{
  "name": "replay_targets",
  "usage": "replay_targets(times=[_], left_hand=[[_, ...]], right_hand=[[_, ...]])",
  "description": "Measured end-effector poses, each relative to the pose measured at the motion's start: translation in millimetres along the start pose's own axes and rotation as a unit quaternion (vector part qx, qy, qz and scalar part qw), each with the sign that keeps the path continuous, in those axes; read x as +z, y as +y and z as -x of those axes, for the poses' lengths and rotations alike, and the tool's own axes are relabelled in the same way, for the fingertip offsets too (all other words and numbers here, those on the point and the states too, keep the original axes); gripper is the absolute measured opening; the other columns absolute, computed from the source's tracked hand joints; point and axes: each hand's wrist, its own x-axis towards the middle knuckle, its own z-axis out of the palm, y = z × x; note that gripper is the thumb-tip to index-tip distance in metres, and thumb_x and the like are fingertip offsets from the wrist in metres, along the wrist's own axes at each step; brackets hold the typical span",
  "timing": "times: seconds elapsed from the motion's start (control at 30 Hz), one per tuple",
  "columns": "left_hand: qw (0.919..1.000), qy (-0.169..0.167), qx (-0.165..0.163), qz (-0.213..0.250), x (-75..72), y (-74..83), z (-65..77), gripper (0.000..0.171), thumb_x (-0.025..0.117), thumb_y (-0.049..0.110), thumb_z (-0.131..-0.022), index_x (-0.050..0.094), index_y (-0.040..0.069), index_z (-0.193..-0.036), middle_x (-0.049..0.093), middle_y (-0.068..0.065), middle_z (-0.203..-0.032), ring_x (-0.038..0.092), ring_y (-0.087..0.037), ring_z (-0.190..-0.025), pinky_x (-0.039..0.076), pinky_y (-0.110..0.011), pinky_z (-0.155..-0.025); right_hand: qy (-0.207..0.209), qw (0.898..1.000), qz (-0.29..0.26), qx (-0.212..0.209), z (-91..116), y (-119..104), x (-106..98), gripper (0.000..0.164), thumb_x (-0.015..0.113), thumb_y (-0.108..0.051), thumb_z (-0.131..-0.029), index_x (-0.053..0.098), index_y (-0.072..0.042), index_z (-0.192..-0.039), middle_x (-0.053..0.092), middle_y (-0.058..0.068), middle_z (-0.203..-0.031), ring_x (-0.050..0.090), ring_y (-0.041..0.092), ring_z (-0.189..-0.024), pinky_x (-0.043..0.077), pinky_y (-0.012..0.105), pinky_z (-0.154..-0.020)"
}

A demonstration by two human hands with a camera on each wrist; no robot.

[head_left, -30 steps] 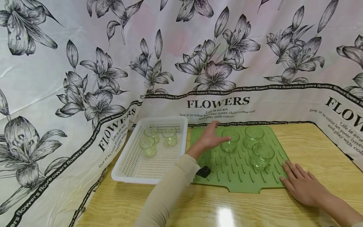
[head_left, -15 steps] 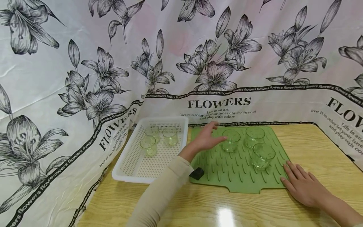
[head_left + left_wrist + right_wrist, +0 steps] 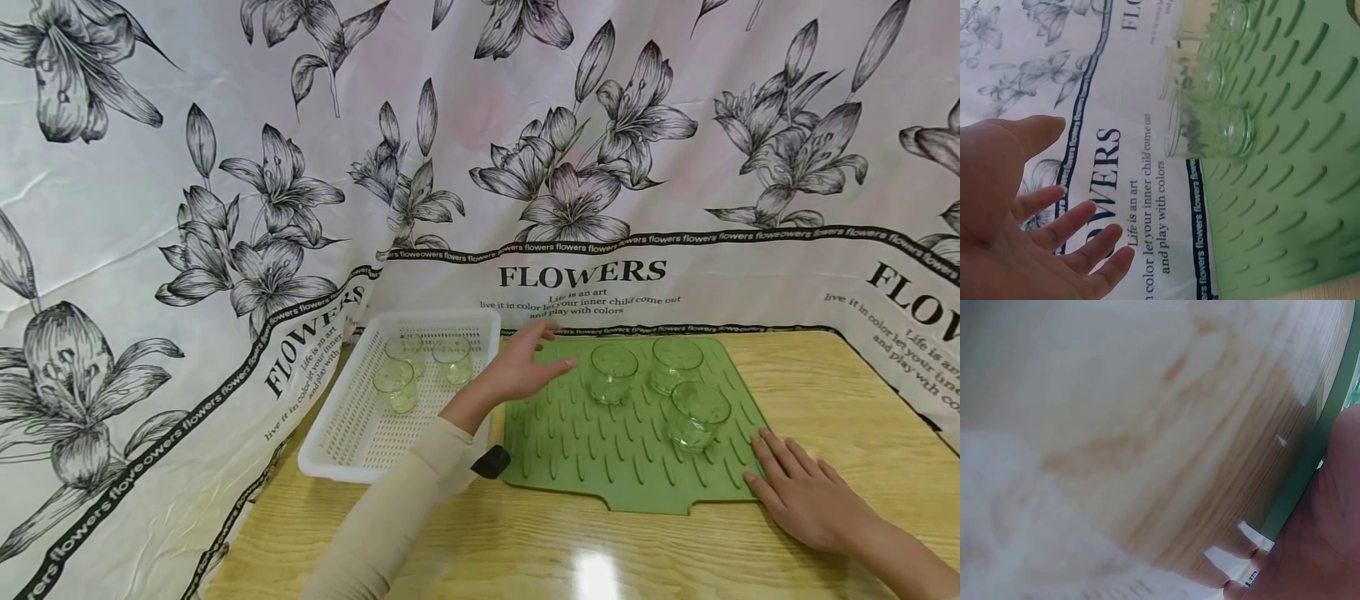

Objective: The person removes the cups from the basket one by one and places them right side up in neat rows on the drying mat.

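Observation:
My left hand (image 3: 521,367) hovers over the left edge of the green drying mat (image 3: 570,458), thumb and fingers spread apart, holding nothing. Closest to it on the mat is a clear drinking glass (image 3: 612,377). Two more glasses, one behind (image 3: 675,367) and one in front (image 3: 697,418), stand to its right. In the left wrist view the open palm (image 3: 1029,212) is apart from the glasses (image 3: 1210,128). My right hand (image 3: 810,497) rests flat at the mat's right edge, its fingertips touching the rim.
A white perforated plastic basket (image 3: 337,473) stands left of the mat and holds three glasses (image 3: 453,363). A flower-printed curtain (image 3: 420,283) closes off the back and left side. The wooden table (image 3: 525,550) runs in front of the mat.
My left hand has drawn leftward, away from the nearest glass on the mat, toward the basket. The glasses have stayed in place, and my right hand rests as before.

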Motion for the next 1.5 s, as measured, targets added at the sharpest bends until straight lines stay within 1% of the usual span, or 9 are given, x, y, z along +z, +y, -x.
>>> replay_targets(times=[0.2,0.4,0.6,0.8,0.9,1.03,1.2,1.37,1.5], left_hand=[[0.9997,-0.005,0.014,-0.018,-16.9,-9.7,14.3,0.065,0.065,0.036,-0.101,0.038,0.016,-0.157,0.050,-0.010,-0.151,0.049,-0.031,-0.137,0.046,-0.048,-0.109],[0.9998,0.011,0.014,-0.005,-37.0,-21.3,25.0,0.066,0.064,0.033,-0.103,0.034,0.012,-0.157,0.043,-0.014,-0.155,0.044,-0.036,-0.141,0.043,-0.054,-0.111],[0.9987,0.047,-0.011,-0.016,-56.1,-36.6,31.6,0.068,0.063,0.034,-0.102,0.032,0.010,-0.158,0.042,-0.016,-0.155,0.041,-0.038,-0.141,0.041,-0.056,-0.112],[0.9943,0.091,-0.056,-0.010,-71.8,-51.2,34.0,0.070,0.065,0.030,-0.101,0.031,0.007,-0.158,0.042,-0.019,-0.154,0.040,-0.039,-0.141,0.039,-0.058,-0.113],[0.9914,0.105,-0.078,0.006,-75.7,-59.3,33.5,0.073,0.069,0.028,-0.099,0.031,0.005,-0.157,0.041,-0.020,-0.154,0.039,-0.040,-0.143,0.037,-0.059,-0.114],[0.9877,0.107,-0.108,0.037,-77.9,-71.2,31.9,0.080,0.073,0.028,-0.096,0.028,0.005,-0.159,0.037,-0.019,-0.158,0.035,-0.042,-0.145,0.037,-0.060,-0.115],[0.9821,0.115,-0.136,0.060,-79.1,-83.8,28.1,0.086,0.078,0.020,-0.091,0.027,0.007,-0.160,0.034,-0.019,-0.160,0.034,-0.044,-0.146,0.036,-0.060,-0.116],[0.9780,0.125,-0.151,0.071,-81.0,-87.7,24.4,0.089,0.080,0.011,-0.088,0.027,0.007,-0.159,0.033,-0.019,-0.161,0.033,-0.045,-0.146,0.037,-0.058,-0.116],[0.9745,0.128,-0.170,0.072,-81.1,-90.6,20.8,0.091,0.080,0.008,-0.086,0.026,0.007,-0.160,0.031,-0.018,-0.163,0.032,-0.043,-0.147,0.038,-0.056,-0.116]], right_hand=[[-0.003,1.000,-0.001,-0.001,1,-1,0,0.072,0.033,-0.042,-0.112,0.019,0.012,-0.157,0.014,0.036,-0.163,0.011,0.062,-0.145,0.015,0.082,-0.105],[-0.001,1.000,-0.002,0.000,2,-2,-1,0.071,0.033,-0.042,-0.112,0.018,0.012,-0.157,0.012,0.035,-0.163,0.009,0.062,-0.145,0.014,0.082,-0.105],[-0.002,1.000,-0.001,0.000,2,-2,-1,0.072,0.033,-0.042,-0.112,0.018,0.012,-0.157,0.012,0.035,-0.163,0.009,0.062,-0.145,0.014,0.082,-0.106],[-0.001,1.000,0.007,-0.001,2,-2,-2,0.072,0.033,-0.042,-0.112,0.019,0.012,-0.157,0.014,0.036,-0.163,0.010,0.062,-0.145,0.015,0.081,-0.106],[-0.001,1.000,0.008,-0.001,1,-1,-1,0.072,0.033,-0.042,-0.112,0.019,0.012,-0.157,0.015,0.036,-0.162,0.011,0.062,-0.145,0.015,0.081,-0.106],[-0.002,1.000,0.008,-0.001,0,0,-1,0.072,0.033,-0.043,-0.112,0.020,0.012,-0.157,0.016,0.036,-0.162,0.012,0.062,-0.145,0.015,0.081,-0.106],[-0.007,1.000,-0.003,0.002,1,0,0,0.073,0.033,-0.043,-0.112,0.018,0.011,-0.158,0.015,0.036,-0.162,0.010,0.062,-0.145,0.013,0.082,-0.106],[-0.007,1.000,-0.008,0.005,1,0,-1,0.073,0.033,-0.044,-0.112,0.016,0.010,-0.158,0.014,0.036,-0.162,0.009,0.062,-0.146,0.012,0.082,-0.106],[-0.006,1.000,-0.006,0.005,1,-1,-2,0.073,0.033,-0.044,-0.112,0.017,0.011,-0.158,0.015,0.036,-0.162,0.010,0.062,-0.145,0.012,0.082,-0.107]])
